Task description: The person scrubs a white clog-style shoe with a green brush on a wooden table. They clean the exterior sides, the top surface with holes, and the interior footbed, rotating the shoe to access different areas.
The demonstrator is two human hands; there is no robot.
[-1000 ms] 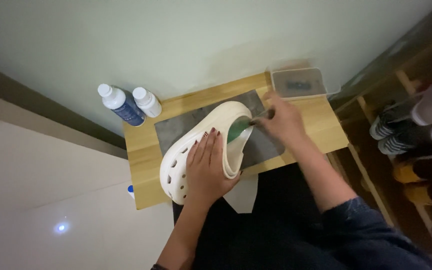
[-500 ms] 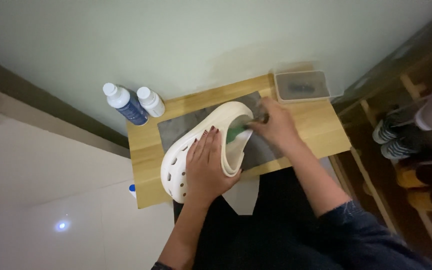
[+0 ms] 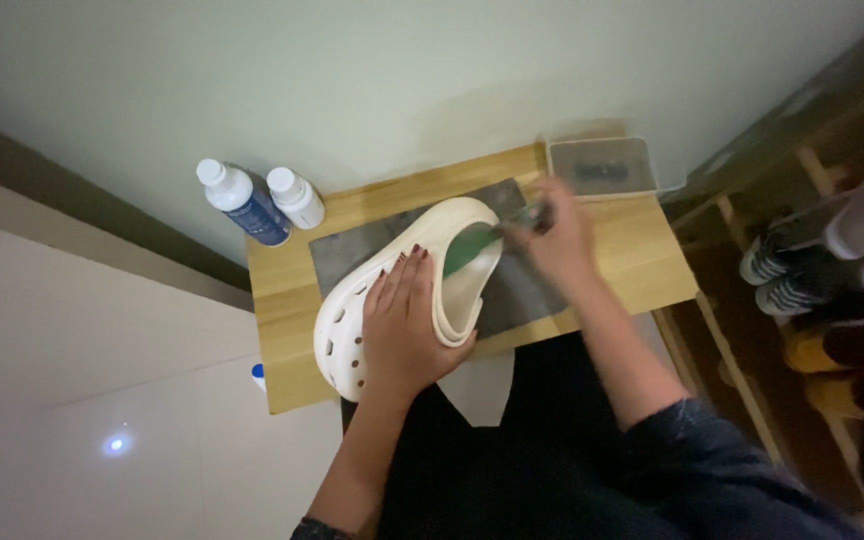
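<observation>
A cream clog shoe [image 3: 347, 330] with round holes lies on a grey mat [image 3: 352, 250] on a small wooden table [image 3: 642, 265]. My left hand [image 3: 404, 330] presses flat on top of the clog and holds it down. My right hand [image 3: 557, 240] is at the clog's heel end, blurred, gripping a thin tool whose green end [image 3: 467, 250] reaches inside the shoe opening.
Two bottles stand at the table's back left corner: a blue one [image 3: 244, 205] and a white one [image 3: 295, 197]. A grey tray [image 3: 602, 166] sits at the back right. A shoe rack [image 3: 832, 260] with several shoes stands to the right. A wall is behind.
My right hand has shifted slightly toward the tray while working the green tool at the clog's heel. My left hand and the clog stay in place.
</observation>
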